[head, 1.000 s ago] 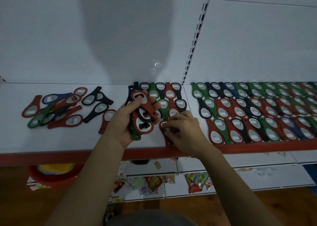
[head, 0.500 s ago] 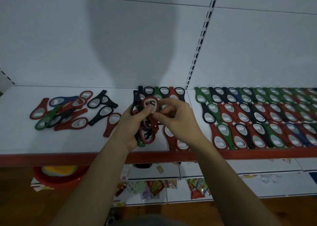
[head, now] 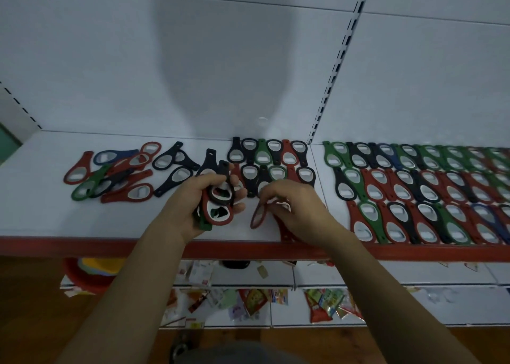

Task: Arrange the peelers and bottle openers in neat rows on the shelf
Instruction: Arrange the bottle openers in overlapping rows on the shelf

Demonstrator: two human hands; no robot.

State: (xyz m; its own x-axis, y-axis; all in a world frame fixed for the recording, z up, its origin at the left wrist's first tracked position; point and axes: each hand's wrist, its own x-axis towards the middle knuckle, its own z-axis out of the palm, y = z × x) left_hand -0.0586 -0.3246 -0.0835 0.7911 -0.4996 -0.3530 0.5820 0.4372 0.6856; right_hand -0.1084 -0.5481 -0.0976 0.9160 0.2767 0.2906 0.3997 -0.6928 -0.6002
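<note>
My left hand (head: 193,206) grips a stack of bottle openers (head: 218,198), red, black and green, just above the white shelf (head: 41,198). My right hand (head: 298,209) pinches one red bottle opener (head: 258,216) on edge, its tip close to the shelf near the front. Behind my hands lie two short rows of arranged openers (head: 271,156). A loose pile of openers (head: 116,174) lies on the shelf to the left. Neat rows of openers (head: 414,187) fill the shelf section on the right.
The shelf has a red front lip (head: 82,246). A slotted upright (head: 336,65) divides the white back panels. Below, a lower shelf carries snack packets (head: 256,300) and a red bowl (head: 85,278) at the left.
My right hand took a red opener off the stack in my left hand and lowered it toward the shelf front. The left hand's stack stayed roughly in place.
</note>
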